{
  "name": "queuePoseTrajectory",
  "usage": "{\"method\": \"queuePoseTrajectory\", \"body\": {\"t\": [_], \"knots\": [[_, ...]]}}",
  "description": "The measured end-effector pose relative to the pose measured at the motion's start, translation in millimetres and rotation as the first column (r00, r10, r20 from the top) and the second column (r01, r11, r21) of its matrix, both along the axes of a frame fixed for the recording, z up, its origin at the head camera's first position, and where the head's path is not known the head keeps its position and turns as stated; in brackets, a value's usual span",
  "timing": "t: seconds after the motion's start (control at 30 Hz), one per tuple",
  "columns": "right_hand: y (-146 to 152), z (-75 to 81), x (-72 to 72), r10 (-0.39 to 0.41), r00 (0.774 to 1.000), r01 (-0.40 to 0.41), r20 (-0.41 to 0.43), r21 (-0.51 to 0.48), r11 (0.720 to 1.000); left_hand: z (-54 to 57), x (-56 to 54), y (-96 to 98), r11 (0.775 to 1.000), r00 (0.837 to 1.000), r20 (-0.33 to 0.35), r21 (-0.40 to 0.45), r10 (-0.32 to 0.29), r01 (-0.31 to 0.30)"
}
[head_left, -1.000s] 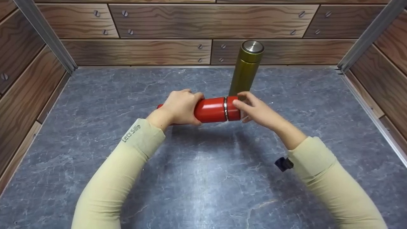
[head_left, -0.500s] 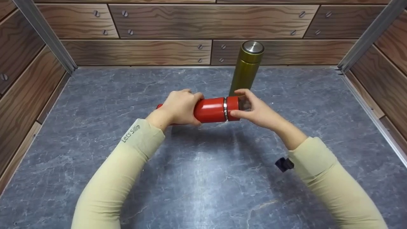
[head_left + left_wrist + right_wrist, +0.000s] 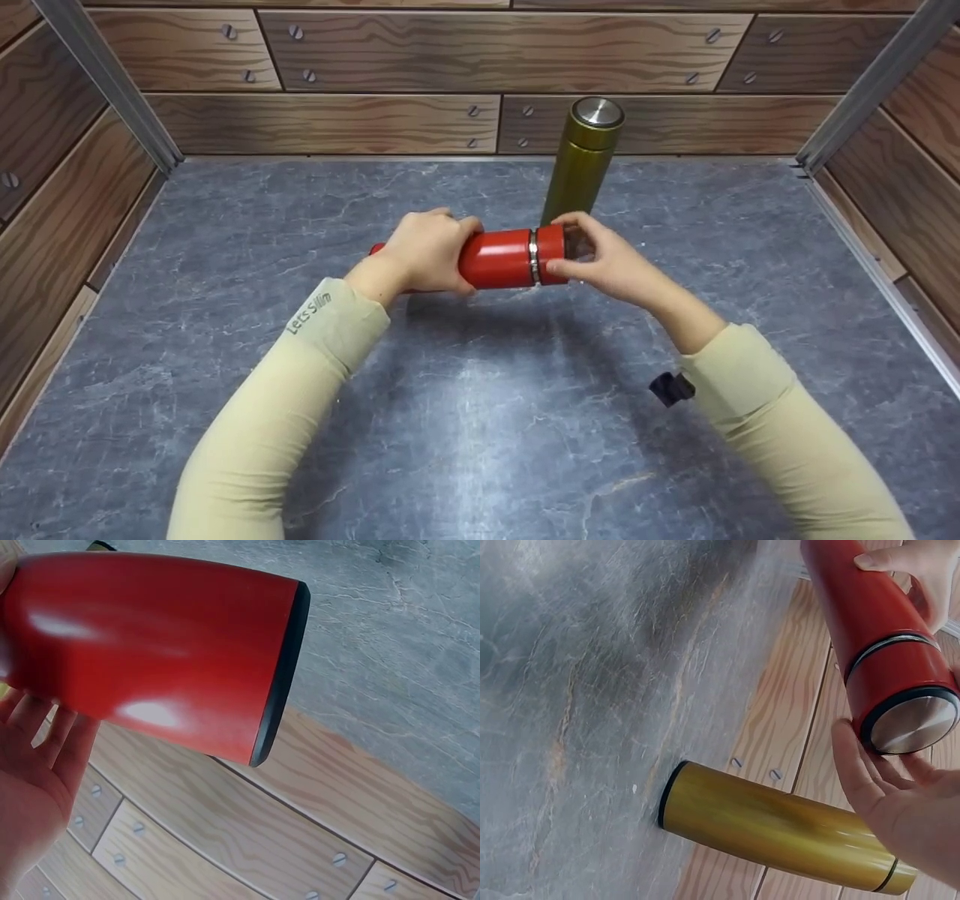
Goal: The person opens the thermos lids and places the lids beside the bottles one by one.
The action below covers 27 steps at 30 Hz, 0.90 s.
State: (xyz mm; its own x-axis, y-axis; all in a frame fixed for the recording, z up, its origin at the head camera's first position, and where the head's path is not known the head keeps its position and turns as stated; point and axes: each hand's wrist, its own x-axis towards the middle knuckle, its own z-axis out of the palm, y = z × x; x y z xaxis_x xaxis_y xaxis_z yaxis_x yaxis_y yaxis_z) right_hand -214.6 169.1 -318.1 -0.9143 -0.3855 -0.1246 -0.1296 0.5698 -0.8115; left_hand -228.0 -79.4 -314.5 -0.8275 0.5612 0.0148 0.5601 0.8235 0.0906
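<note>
A red thermos (image 3: 495, 259) lies on its side in the air above the tabletop, its lid toward the right. My left hand (image 3: 427, 251) grips it round the body from above. In the left wrist view the thermos's black-rimmed base (image 3: 281, 675) sticks out past the fingers (image 3: 56, 739). At the other end my right hand (image 3: 611, 259) holds the red lid (image 3: 553, 255) between thumb and fingers. The lid's steel top (image 3: 915, 724) faces the right palm, and a black and silver ring separates lid from body. A gold-green thermos (image 3: 581, 169) stands upright just behind the right hand.
The grey marbled tabletop (image 3: 480, 420) is bounded by wood-patterned walls (image 3: 480, 49) at the back and sides. Metal rails (image 3: 112, 82) run up the corners. A small black object (image 3: 671, 388) shows beside the right sleeve cuff.
My right thumb has shifted down the lid toward me, and the fingers have changed their place round it. The left hand and the red thermos have stayed nearly still.
</note>
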Motion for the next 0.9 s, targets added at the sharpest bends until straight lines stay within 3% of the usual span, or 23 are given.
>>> {"method": "queuePoseTrajectory", "body": {"t": [0.13,0.47,0.73,0.9], "knots": [[-0.3,0.6,1.2,0.024,1.000,-0.024,-0.016,-0.007,1.000,-0.6,-0.1,-0.5,1.000,1.000,0.002,0.003,0.003,-0.003],[-3.1,-0.1,0.9,-0.039,0.994,0.040,0.105,-0.003,0.999,-2.5,0.3,0.3,1.000,1.000,0.002,0.002,0.001,-0.001],[-1.3,2.1,1.4,-0.008,0.997,0.011,0.080,-0.038,0.999,-1.9,1.1,0.8,1.000,1.000,0.008,0.004,0.003,-0.003],[-2.3,2.2,0.7,-0.043,0.985,0.055,0.165,-0.070,0.996,-1.1,2.2,1.5,1.000,1.000,0.003,-0.005,0.002,-0.002]]}}
